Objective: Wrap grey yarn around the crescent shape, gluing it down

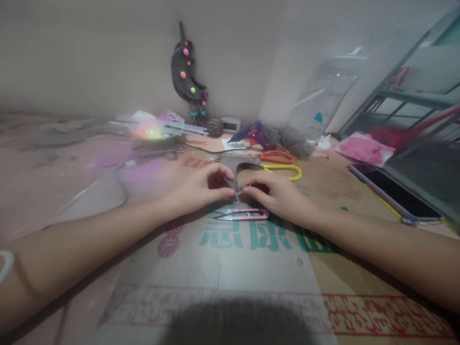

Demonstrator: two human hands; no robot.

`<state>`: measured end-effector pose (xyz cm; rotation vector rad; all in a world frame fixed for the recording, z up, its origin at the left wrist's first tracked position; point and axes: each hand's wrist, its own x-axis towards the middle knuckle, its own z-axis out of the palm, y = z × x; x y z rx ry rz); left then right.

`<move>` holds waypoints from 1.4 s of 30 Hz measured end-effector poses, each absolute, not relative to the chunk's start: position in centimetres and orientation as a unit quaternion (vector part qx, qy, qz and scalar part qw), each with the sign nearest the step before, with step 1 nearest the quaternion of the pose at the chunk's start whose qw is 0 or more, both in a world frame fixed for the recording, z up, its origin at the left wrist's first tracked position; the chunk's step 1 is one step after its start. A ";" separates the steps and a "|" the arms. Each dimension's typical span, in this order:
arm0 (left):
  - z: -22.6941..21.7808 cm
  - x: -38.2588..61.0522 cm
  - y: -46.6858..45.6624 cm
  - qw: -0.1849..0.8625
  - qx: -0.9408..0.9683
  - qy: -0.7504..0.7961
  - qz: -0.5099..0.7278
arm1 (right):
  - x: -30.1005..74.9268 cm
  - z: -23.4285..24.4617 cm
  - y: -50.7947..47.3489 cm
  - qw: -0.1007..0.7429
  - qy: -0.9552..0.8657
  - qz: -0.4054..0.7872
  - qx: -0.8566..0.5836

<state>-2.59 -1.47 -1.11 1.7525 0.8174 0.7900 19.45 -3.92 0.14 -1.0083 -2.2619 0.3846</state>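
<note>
My left hand (pixel 215 184) and my right hand (pixel 271 191) meet over the cardboard. Between their fingertips is a small grey curved piece (pixel 235 182), perhaps wrapped in yarn; its exact kind is unclear. The left thumb and fingers close around its left side, while the right thumb and forefinger pinch at its lower end. Just below the hands lie pink thread snips (pixel 247 214), blades to the left. Behind the right hand are a yellow handle (pixel 296 171) and an orange handle (pixel 276 155), apparently of scissors or pliers.
A printed cardboard sheet (pixel 223 273) covers the work area. Behind stand a blue glue gun (pixel 249 132), grey yarn (pixel 291 139) and glue sticks (pixel 179 127). A phone (pixel 395 191), pink packet (pixel 366 147) and clear bottle (pixel 328 100) are right. A crescent ornament (pixel 185 72) hangs on the wall.
</note>
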 end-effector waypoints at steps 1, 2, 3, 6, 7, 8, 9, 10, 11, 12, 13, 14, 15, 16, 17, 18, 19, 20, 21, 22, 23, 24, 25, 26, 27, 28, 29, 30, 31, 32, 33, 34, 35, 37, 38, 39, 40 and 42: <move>-1.1 -2.6 -1.5 0.504 0.723 0.339 0.328 | 19.5 0.1 -3.9 0.314 -0.858 0.147 -0.380; -1.2 -2.6 -1.5 0.505 0.723 0.339 0.329 | 19.5 0.1 -3.9 0.316 -0.858 0.148 -0.378; -1.2 -2.6 -1.4 0.504 0.723 0.339 0.329 | 19.5 0.1 -3.9 0.318 -0.858 0.150 -0.374; -1.2 -2.7 -1.4 0.509 0.723 0.334 0.325 | 19.6 0.0 -4.0 0.321 -0.862 0.154 -0.362; -1.2 -2.7 -1.4 0.512 0.723 0.332 0.324 | 19.6 0.0 -4.0 0.321 -0.863 0.156 -0.359; -1.2 -2.7 -1.4 0.512 0.724 0.331 0.324 | 19.6 0.0 -3.9 0.320 -0.864 0.157 -0.355; -1.2 -2.7 -1.4 0.511 0.724 0.330 0.324 | 19.6 0.0 -3.9 0.320 -0.865 0.155 -0.354; -1.2 -2.7 -1.4 0.509 0.725 0.330 0.325 | 19.6 0.0 -3.9 0.323 -0.864 0.150 -0.356; -1.1 -2.7 -1.5 0.508 0.727 0.329 0.325 | 19.6 0.0 -3.9 0.331 -0.862 0.141 -0.359; -1.1 -2.7 -1.5 0.508 0.728 0.328 0.324 | 19.7 0.1 -3.8 0.342 -0.858 0.128 -0.361; -1.1 -2.7 -1.5 0.512 0.727 0.325 0.321 | 19.7 0.1 -3.8 0.355 -0.855 0.113 -0.360; -1.1 -2.7 -1.4 0.517 0.727 0.322 0.317 | 19.8 0.1 -3.8 0.370 -0.852 0.098 -0.356; -1.1 -2.7 -1.4 0.521 0.727 0.318 0.315 | 19.8 0.1 -3.7 0.383 -0.852 0.086 -0.347; -1.1 -2.7 -1.4 0.524 0.727 0.314 0.314 | 19.9 0.0 -3.7 0.391 -0.854 0.076 -0.334; -1.1 -2.7 -1.4 0.527 0.727 0.310 0.314 | 19.9 0.0 -3.7 0.393 -0.859 0.070 -0.321; -1.1 -2.7 -1.3 0.529 0.725 0.307 0.316 | 19.9 -0.1 -3.6 0.392 -0.864 0.065 -0.309; -1.1 -2.6 -1.3 0.532 0.723 0.306 0.317 | 19.8 -0.2 -3.6 0.388 -0.869 0.063 -0.300; -1.1 -2.6 -1.3 0.535 0.721 0.305 0.318 | 19.8 -0.2 -3.6 0.384 -0.874 0.063 -0.291; -1.1 -2.6 -1.3 0.538 0.718 0.305 0.318 | 19.7 -0.3 -3.6 0.380 -0.877 0.065 -0.286; -1.1 -2.6 -1.3 0.542 0.716 0.304 0.318 | 19.6 -0.3 -3.5 0.377 -0.879 0.069 -0.284; -1.0 -2.6 -1.3 0.543 0.715 0.304 0.320 | 19.5 -0.3 -3.5 0.375 -0.879 0.076 -0.285; -1.0 -2.5 -1.3 0.544 0.714 0.303 0.321 | 19.4 -0.3 -3.5 0.373 -0.877 0.085 -0.290; -1.0 -2.5 -1.3 0.544 0.714 0.303 0.321 | 19.3 -0.2 -3.5 0.372 -0.875 0.095 -0.296; -1.0 -2.5 -1.3 0.543 0.715 0.304 0.320 | 19.2 -0.1 -3.5 0.370 -0.872 0.106 -0.304; -1.0 -2.5 -1.3 0.542 0.716 0.306 0.317 | 19.2 -0.1 -3.5 0.368 -0.868 0.117 -0.311; -1.0 -2.5 -1.3 0.541 0.718 0.308 0.313 | 19.1 0.0 -3.5 0.366 -0.866 0.125 -0.318; -1.1 -2.5 -1.2 0.539 0.720 0.309 0.309 | 19.0 0.0 -3.4 0.365 -0.864 0.130 -0.323; -1.1 -2.6 -1.2 0.538 0.722 0.309 0.307 | 18.9 0.0 -3.4 0.363 -0.863 0.130 -0.325; -1.2 -2.6 -1.2 0.535 0.723 0.309 0.308 | 18.9 0.0 -3.4 0.361 -0.865 0.126 -0.324; -1.2 -2.6 -1.2 0.533 0.725 0.309 0.309 | 18.8 -0.1 -3.4 0.357 -0.869 0.121 -0.321; -1.2 -2.6 -1.2 0.530 0.726 0.310 0.309 | 18.8 -0.2 -3.4 0.351 -0.873 0.113 -0.319; -1.2 -2.6 -1.2 0.529 0.727 0.310 0.308 | 18.8 -0.3 -3.4 0.344 -0.877 0.106 -0.318; -1.2 -2.6 -1.2 0.528 0.728 0.312 0.307 | 18.8 -0.3 -3.5 0.337 -0.879 0.102 -0.322; -1.1 -2.5 -1.3 0.526 0.726 0.320 0.307 | 18.8 -0.4 -3.6 0.328 -0.873 0.109 -0.344; -1.0 -2.5 -1.4 0.524 0.724 0.326 0.309 | 18.9 -0.4 -3.6 0.333 -0.864 0.118 -0.358; -1.0 -2.5 -1.5 0.523 0.720 0.332 0.312 | 19.0 -0.4 -3.7 0.345 -0.854 0.126 -0.369; -0.9 -2.5 -1.5 0.523 0.716 0.338 0.315 | 19.2 -0.3 -3.8 0.364 -0.841 0.133 -0.377; -0.9 -2.6 -1.5 0.527 0.707 0.346 0.320 | 19.6 -0.2 -3.9 0.406 -0.817 0.137 -0.386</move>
